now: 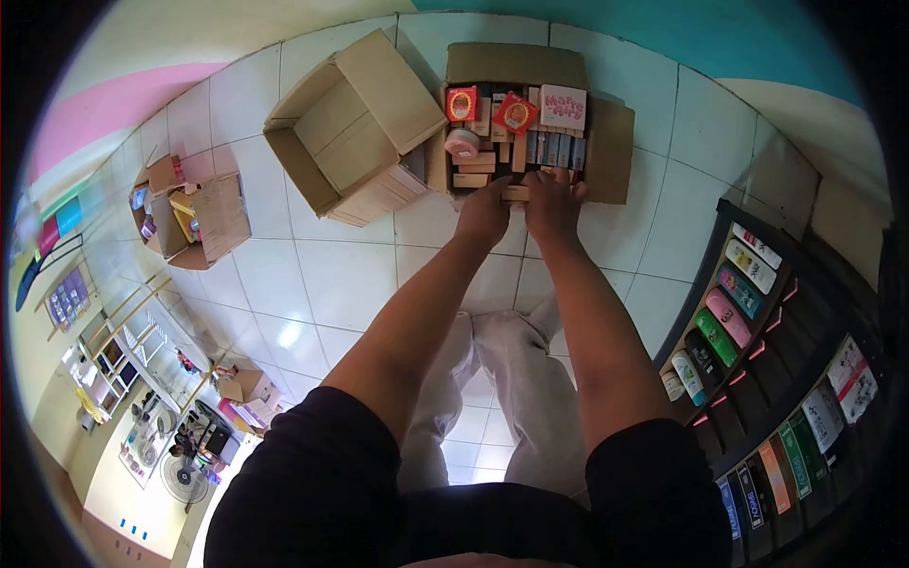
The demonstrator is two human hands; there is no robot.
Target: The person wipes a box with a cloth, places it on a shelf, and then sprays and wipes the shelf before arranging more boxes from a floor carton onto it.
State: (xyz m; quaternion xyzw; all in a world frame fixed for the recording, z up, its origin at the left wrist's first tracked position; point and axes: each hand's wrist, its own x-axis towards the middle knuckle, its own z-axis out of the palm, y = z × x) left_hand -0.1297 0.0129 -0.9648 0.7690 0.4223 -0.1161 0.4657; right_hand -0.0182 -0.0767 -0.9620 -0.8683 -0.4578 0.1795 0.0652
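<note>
White tiled floor [331, 270] is bearing an open brown cardboard box [609, 151]; small cartons [473, 159] are crowding inside; at its near side the left hand [487, 212] and right hand [553, 203] are flanking a slim, plain tan carton [516, 193]; their fingers are showing partly bent; whether they are gripping it, I cannot tell.

A small shop, it seems: bottles [727, 317] and boxed products [793, 459] line a dark display rack [805, 341].

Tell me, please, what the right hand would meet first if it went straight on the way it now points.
Most likely the row of slim boxes in the packed cardboard box, just beyond the right hand, though depth is unclear from above.
</note>
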